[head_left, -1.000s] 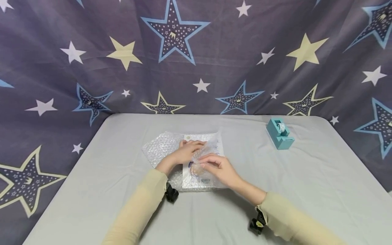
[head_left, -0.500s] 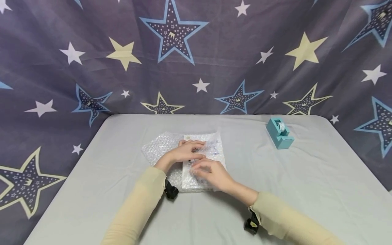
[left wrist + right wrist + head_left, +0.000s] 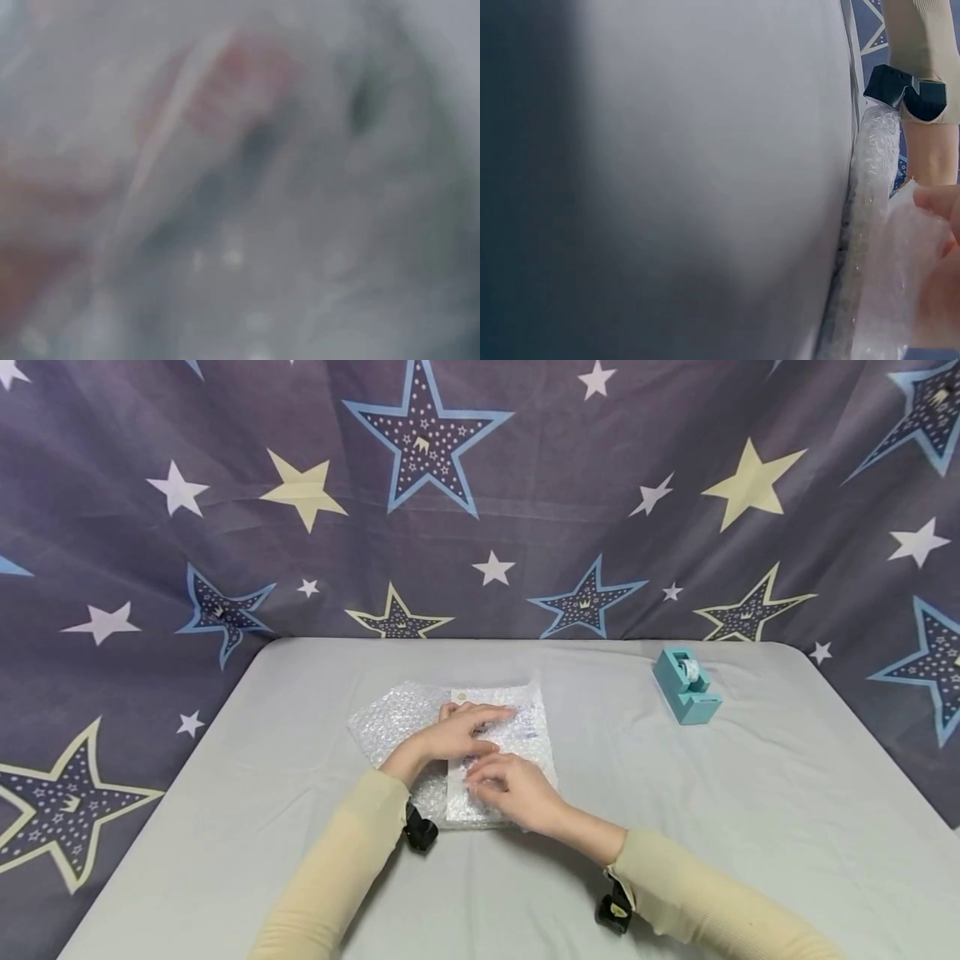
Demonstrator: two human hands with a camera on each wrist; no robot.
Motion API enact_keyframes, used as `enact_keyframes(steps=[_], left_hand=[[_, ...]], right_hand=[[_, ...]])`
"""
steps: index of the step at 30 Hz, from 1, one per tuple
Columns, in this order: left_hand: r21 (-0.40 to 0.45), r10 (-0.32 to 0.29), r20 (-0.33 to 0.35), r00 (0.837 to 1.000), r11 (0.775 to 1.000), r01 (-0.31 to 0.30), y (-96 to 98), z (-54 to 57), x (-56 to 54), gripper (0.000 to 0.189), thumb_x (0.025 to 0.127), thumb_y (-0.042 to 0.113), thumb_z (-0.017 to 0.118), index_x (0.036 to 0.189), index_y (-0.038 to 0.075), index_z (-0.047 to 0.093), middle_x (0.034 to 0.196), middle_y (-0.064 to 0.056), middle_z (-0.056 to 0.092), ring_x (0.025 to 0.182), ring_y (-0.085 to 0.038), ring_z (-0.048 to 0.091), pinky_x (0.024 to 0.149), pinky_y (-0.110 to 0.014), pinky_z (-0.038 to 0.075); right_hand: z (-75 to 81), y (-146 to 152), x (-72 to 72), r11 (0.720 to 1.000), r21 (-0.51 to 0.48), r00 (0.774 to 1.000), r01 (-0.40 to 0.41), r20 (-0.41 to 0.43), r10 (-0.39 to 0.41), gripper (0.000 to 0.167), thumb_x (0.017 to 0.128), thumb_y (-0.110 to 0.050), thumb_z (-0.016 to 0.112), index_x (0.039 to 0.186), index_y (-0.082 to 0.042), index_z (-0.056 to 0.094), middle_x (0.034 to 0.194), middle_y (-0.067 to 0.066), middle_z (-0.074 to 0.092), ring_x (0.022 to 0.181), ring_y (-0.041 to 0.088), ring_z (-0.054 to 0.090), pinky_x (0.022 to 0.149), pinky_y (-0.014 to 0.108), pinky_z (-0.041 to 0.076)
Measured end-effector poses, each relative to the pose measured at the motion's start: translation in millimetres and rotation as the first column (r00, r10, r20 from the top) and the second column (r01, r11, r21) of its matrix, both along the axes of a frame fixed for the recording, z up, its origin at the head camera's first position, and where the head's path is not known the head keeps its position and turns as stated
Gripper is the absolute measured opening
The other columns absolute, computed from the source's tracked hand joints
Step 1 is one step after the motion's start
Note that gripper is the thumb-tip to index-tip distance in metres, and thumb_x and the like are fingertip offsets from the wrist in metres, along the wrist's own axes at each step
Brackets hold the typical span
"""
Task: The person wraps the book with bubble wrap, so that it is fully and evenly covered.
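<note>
A sheet of bubble wrap lies on the table, with a flat white rectangular item carrying blue print. Clear wrap covers the item, and a loose part spreads to the left. My left hand rests across the wrapped item, fingers extended to the right and thumb apart. Just below it, my right hand is over the item's lower part, fingers loosely bent and nothing visibly pinched. The right wrist view shows the side of the bubble-wrapped packet next to fingers. The left wrist view is too blurred for detail.
A teal tape dispenser with a roll in it stands at the back right of the grey-covered table. Behind the table hangs a dark star-patterned cloth.
The right hand pinched a raised flap of bubble wrap, then let it down over the white item and moved slightly left and down. The left hand stays in place, its fingers now straighter.
</note>
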State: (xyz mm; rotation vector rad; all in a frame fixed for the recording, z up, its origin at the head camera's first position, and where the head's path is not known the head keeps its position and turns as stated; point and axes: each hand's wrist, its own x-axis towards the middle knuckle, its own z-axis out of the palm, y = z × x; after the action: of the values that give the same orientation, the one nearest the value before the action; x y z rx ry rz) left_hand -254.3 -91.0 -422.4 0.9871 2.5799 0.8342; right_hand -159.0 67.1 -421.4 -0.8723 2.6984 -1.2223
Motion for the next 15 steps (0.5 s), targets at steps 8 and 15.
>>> enact_keyframes(steps=[8, 15], left_hand=[[-0.065, -0.022, -0.038, 0.999, 0.998, 0.019, 1.5, 1.0, 0.7, 0.057, 0.083, 0.026, 0.062, 0.136, 0.020, 0.042, 0.144, 0.002, 0.036, 0.129, -0.021, 0.033, 0.103, -0.054, 0.007], [-0.070, -0.010, -0.036, 0.999, 0.998, 0.007, 2.1, 0.3, 0.6, 0.057, 0.083, 0.029, 0.062, 0.136, 0.020, 0.042, 0.143, 0.003, 0.037, 0.130, -0.021, 0.032, 0.103, -0.054, 0.007]], right_hand=[[1.0, 8, -0.3, 0.989, 0.033, 0.989, -0.147, 0.029, 0.146, 0.024, 0.089, -0.023, 0.056, 0.106, -0.010, 0.066, 0.119, 0.003, 0.058, 0.116, 0.023, 0.046, 0.101, 0.044, 0.033], [8.2, 21, -10.5, 0.954, 0.014, 0.954, -0.300, 0.025, 0.299, 0.025, 0.091, -0.017, 0.052, 0.111, -0.009, 0.064, 0.118, 0.003, 0.061, 0.114, 0.017, 0.053, 0.102, 0.034, 0.036]])
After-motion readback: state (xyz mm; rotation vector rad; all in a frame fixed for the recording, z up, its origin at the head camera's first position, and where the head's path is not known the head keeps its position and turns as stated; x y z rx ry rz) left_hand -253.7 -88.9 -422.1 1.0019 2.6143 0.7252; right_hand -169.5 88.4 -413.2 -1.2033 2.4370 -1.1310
